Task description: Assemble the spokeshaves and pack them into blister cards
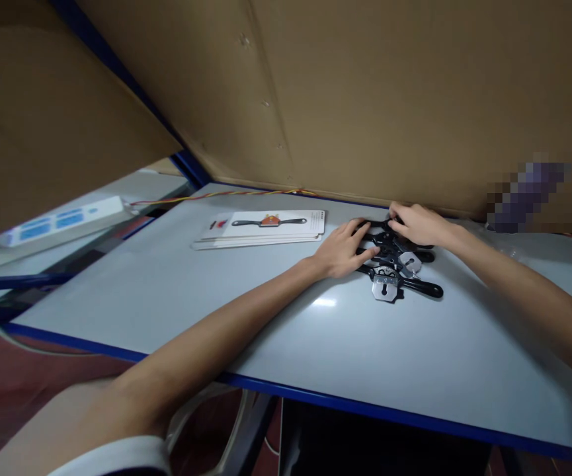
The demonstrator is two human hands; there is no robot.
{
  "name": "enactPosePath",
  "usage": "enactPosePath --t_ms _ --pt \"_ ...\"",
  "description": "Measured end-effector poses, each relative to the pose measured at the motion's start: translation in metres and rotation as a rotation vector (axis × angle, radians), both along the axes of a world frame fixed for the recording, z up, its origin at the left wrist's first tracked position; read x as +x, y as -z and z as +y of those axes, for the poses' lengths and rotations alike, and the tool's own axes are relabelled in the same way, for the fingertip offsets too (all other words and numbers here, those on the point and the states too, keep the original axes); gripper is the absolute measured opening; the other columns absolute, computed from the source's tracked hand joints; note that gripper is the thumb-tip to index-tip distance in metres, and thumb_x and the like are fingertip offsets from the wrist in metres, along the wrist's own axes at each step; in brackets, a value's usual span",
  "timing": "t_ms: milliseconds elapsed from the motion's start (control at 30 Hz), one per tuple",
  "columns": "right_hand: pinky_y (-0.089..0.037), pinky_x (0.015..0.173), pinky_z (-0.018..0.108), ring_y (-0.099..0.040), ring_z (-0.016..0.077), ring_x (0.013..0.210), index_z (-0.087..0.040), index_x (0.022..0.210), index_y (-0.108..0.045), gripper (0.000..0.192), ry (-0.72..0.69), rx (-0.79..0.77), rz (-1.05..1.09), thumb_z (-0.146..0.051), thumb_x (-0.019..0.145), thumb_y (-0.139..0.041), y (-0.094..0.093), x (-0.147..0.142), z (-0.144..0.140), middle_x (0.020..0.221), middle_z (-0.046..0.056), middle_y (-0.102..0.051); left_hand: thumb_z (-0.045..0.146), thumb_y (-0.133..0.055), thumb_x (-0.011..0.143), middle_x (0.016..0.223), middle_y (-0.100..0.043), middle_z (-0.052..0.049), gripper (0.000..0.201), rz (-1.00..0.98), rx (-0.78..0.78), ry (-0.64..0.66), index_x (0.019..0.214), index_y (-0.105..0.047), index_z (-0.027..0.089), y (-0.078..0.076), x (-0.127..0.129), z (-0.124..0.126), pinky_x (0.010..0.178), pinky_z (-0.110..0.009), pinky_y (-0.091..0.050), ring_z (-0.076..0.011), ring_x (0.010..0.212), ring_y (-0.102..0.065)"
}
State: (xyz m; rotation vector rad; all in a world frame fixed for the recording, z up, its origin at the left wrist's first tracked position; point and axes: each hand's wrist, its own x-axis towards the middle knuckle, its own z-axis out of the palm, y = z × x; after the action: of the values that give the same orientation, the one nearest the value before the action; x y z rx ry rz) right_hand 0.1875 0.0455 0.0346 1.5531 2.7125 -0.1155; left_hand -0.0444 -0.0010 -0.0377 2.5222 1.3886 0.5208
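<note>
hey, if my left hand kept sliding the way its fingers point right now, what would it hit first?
The left hand points right, and its fingertips already rest on the pile of black tools. Beyond the pile, the right hand sits on the far side, though depth there is hard to judge.

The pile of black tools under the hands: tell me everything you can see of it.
The pile of black tools lies on the pale table near the cardboard wall. Several long black handles cross one another, with silvery metal plates, one showing a keyhole-shaped slot. The left hand rests on its near-left side, fingers spread; the right hand touches its far edge. The count is unclear.
</note>
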Motion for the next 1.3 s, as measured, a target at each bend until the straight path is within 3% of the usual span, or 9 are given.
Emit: enactPosePath --t_ms 100,267,400,567,733,900,1100,1300 --pt "-0.043 0.076 0.033 -0.071 0.0279 0.095 -0.02 0.117 -0.064 0.023 -0.039 0.014 0.011 -0.036 0.107 -0.05 0.003 -0.006 -0.001 0.111 0.014 -0.077 0.079 -0.03 0.1 0.165 -0.044 -0.02 0.089 -0.017 0.01 -0.007 0.161 -0.044 0.016 0.003 -0.001 0.001 0.128 -0.06 -0.037 -0.0409 0.152 -0.045" --pt "-0.044 0.078 0.033 -0.071 0.0286 0.099 -0.018 0.129 -0.062 0.03 0.09 0.074 0.073 -0.035 0.105 -0.056 0.004 -0.014 0.002 0.114 0.016 -0.077 0.08 -0.032 0.099 0.162 -0.046 -0.02 0.089 -0.002 0.014 -0.024 0.161 -0.046 0.018 0.004 -0.001 0.0 0.127 -0.059 -0.038 -0.0411 0.15 -0.047" --pt "-0.042 0.077 0.031 -0.07 0.0243 0.095 -0.018 0.113 -0.069 0.02 0.01 0.02 0.047 -0.021 0.103 -0.052 0.005 -0.014 0.006 0.109 0.013 -0.078 0.077 -0.035 0.099 0.165 -0.042 -0.022 0.089 0.015 0.002 -0.034 0.159 -0.048 0.013 0.001 0.0 -0.001 0.127 -0.06 -0.037 -0.0428 0.151 -0.045" --pt "-0.041 0.075 0.03 -0.066 0.0217 0.091 -0.017 0.111 -0.068 0.023 -0.113 0.032 0.051 -0.014 0.102 -0.047 0.009 -0.01 0.01 0.103 0.011 -0.076 0.075 -0.035 0.101 0.176 -0.031 -0.019 0.087 0.037 -0.023 -0.026 0.162 -0.042 0.014 0.0 0.002 -0.001 0.132 -0.06 -0.029 -0.0403 0.164 -0.028" --pt "-0.043 0.081 0.03 -0.066 0.0215 0.096 -0.018 0.103 -0.071 0.029 -0.19 0.017 -0.038 -0.003 0.094 -0.047 0.0 -0.009 0.003 0.118 0.014 -0.07 0.074 -0.033 0.101 0.175 -0.034 -0.019 0.087 0.036 -0.02 -0.004 0.162 -0.041 0.013 0.001 0.002 0.001 0.133 -0.058 -0.028 -0.037 0.163 -0.031" --pt "-0.046 0.086 0.033 -0.068 0.028 0.105 -0.014 0.127 -0.065 0.03 -0.084 0.063 0.012 -0.019 0.099 -0.056 -0.003 -0.013 -0.002 0.121 0.018 -0.072 0.069 -0.034 0.102 0.173 -0.036 -0.021 0.085 0.037 -0.009 -0.004 0.161 -0.043 0.009 -0.001 0.003 0.0 0.132 -0.057 -0.029 -0.0375 0.163 -0.032" --pt "-0.046 0.092 0.032 -0.066 0.025 0.108 -0.018 0.105 -0.072 0.026 -0.18 0.017 -0.029 -0.007 0.095 -0.051 0.002 -0.014 0.001 0.126 0.016 -0.066 0.07 -0.033 0.102 0.173 -0.035 -0.023 0.086 0.045 -0.012 -0.01 0.16 -0.045 0.008 -0.001 0.003 -0.001 0.132 -0.058 -0.03 -0.0377 0.162 -0.032" --pt "-0.046 0.086 0.035 -0.067 0.0275 0.101 -0.016 0.122 -0.065 0.026 -0.079 0.049 0.012 -0.018 0.101 -0.05 0.002 -0.014 0.001 0.114 0.015 -0.072 0.068 -0.035 0.102 0.173 -0.037 -0.022 0.083 0.034 -0.004 0.002 0.159 -0.045 0.009 0.0 0.002 0.001 0.132 -0.057 -0.03 -0.038 0.162 -0.034"
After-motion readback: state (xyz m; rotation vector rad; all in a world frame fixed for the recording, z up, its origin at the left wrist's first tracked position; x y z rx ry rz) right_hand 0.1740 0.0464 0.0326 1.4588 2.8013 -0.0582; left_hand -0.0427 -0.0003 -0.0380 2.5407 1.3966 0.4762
